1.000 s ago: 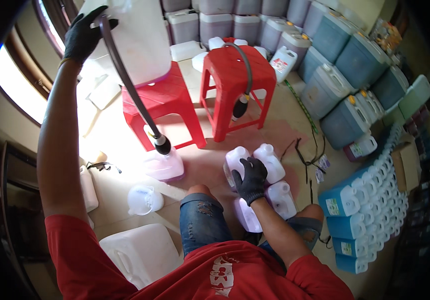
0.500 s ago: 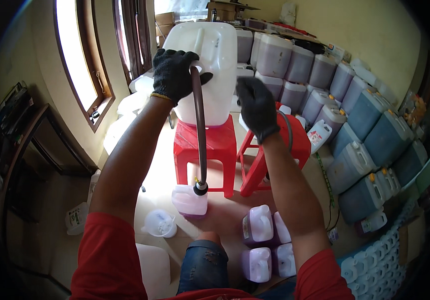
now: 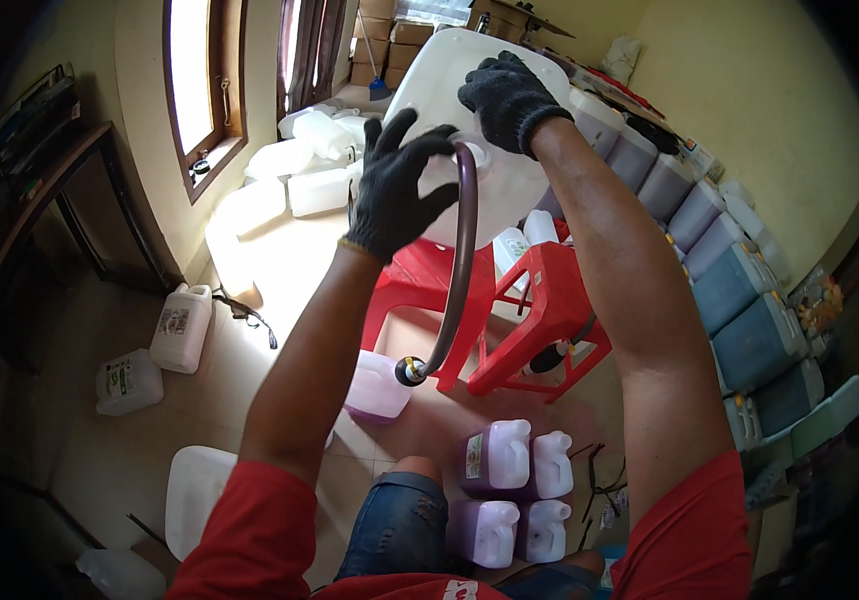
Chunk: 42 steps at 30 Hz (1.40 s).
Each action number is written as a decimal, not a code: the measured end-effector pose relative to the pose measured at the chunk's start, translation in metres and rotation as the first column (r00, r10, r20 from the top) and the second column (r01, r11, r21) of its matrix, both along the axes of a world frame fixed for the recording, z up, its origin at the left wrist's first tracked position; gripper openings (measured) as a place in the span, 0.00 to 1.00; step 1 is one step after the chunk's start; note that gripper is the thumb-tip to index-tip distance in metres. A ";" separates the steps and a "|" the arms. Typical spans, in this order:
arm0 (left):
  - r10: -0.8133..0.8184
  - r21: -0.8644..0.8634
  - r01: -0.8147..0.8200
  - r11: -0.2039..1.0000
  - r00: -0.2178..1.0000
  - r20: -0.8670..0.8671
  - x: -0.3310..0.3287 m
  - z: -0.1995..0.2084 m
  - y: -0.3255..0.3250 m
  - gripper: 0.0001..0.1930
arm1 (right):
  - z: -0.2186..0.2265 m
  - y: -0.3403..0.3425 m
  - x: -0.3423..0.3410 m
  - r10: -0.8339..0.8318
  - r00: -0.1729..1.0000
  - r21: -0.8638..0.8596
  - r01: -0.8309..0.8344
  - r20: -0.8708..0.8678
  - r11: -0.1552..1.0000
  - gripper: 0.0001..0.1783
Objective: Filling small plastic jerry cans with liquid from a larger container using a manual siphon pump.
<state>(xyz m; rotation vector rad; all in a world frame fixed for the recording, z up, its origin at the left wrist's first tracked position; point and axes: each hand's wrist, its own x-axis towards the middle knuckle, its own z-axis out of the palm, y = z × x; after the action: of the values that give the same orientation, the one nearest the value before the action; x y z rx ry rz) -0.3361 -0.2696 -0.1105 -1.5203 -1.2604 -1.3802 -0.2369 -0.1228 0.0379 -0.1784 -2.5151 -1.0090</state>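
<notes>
- Four purple jugs [image 3: 510, 490] stand on the floor by the knee [image 3: 405, 500].
- The hose [image 3: 462, 270] ends at a jug [image 3: 378, 388] beside the red stools [image 3: 510, 300].
- Left hand [image 3: 400, 185], fingers spread open, rests against the hose's top.
- Right hand [image 3: 512, 98] grips the drum [image 3: 450, 80], which sits on the stools.

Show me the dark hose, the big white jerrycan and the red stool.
dark hose [image 3: 463, 270], head view, middle of its hanging run
big white jerrycan [image 3: 450, 70], head view, upper side wall
red stool [image 3: 550, 275], head view, seat top
</notes>
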 end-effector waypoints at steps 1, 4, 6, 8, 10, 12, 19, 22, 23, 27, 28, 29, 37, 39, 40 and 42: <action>-0.014 -0.058 0.019 0.998 0.997 0.070 0.014 -0.021 -0.016 0.36 | -0.001 -0.005 0.003 0.027 0.999 0.021 -0.028 0.036 0.999 0.11; -0.118 0.062 0.107 0.992 0.968 0.222 0.031 -0.055 -0.032 0.40 | -0.017 -0.038 -0.012 0.040 0.996 0.052 -0.045 0.081 0.998 0.10; -0.105 0.046 0.095 0.994 0.906 0.409 0.042 -0.051 -0.035 0.39 | -0.022 -0.040 -0.004 -0.002 0.998 0.037 0.000 0.059 0.999 0.10; -0.061 -0.004 0.069 0.998 0.909 0.412 0.041 -0.037 -0.042 0.38 | -0.023 -0.040 0.006 -0.043 0.999 0.013 0.043 -0.001 0.999 0.10; -0.080 -0.026 0.088 0.996 0.970 0.228 0.008 -0.025 -0.040 0.36 | -0.025 -0.055 0.008 -0.054 0.999 -0.007 0.054 0.006 0.999 0.10; 0.212 -0.180 -0.186 0.966 0.967 0.139 -0.005 -0.013 -0.035 0.30 | -0.024 -0.062 0.010 -0.033 0.999 0.000 0.033 0.038 0.999 0.08; -0.118 -0.044 0.157 0.987 0.877 0.465 -0.055 0.023 -0.053 0.27 | -0.031 -0.078 0.005 -0.025 0.993 0.011 0.024 0.113 1.000 0.09; -0.274 0.139 0.238 0.961 0.766 0.582 0.001 -0.082 -0.075 0.25 | -0.022 -0.059 0.017 -0.109 0.994 -0.008 0.109 0.004 0.994 0.10; -0.222 0.032 0.252 0.967 0.781 0.584 0.015 -0.135 -0.089 0.26 | -0.022 -0.056 0.017 -0.136 0.991 -0.024 0.135 -0.022 0.991 0.10; -0.078 -0.540 0.537 0.649 0.752 0.654 0.065 -0.274 -0.121 0.49 | -0.021 -0.043 0.031 -0.171 0.976 -0.123 0.154 -0.137 0.980 0.08; -0.066 -0.568 0.542 0.619 0.757 0.650 0.073 -0.292 -0.117 0.54 | -0.021 -0.038 0.039 -0.181 0.969 -0.148 0.156 -0.171 0.977 0.08; -0.050 -0.582 0.514 0.631 0.775 0.630 0.080 -0.292 -0.107 0.56 | -0.022 -0.030 0.050 -0.200 0.959 -0.172 0.166 -0.202 0.971 0.08; 0.067 -0.589 0.447 0.673 0.757 0.651 0.094 -0.313 -0.060 0.28 | -0.021 -0.035 0.093 -0.295 0.919 -0.326 0.203 -0.264 0.923 0.09; 0.123 -0.486 0.353 0.799 0.696 0.707 0.093 -0.329 -0.054 0.20 | -0.023 -0.030 0.094 -0.266 0.932 -0.306 0.187 -0.245 0.934 0.07; 0.140 -0.493 0.309 0.813 0.719 0.681 0.089 -0.340 -0.051 0.19 | -0.023 -0.028 0.092 -0.266 0.932 -0.306 0.186 -0.246 0.934 0.07; 0.226 -0.571 0.226 0.789 0.758 0.612 0.090 -0.336 -0.047 0.20 | -0.024 -0.031 0.092 -0.223 0.949 -0.269 0.159 -0.224 0.950 0.07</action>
<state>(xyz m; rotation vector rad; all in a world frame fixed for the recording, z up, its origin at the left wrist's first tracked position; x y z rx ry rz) -0.2464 -0.3168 -0.4468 -1.4512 -2.3562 -1.6738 -0.1447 -0.1538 0.0137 -0.6002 -2.4114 -0.6845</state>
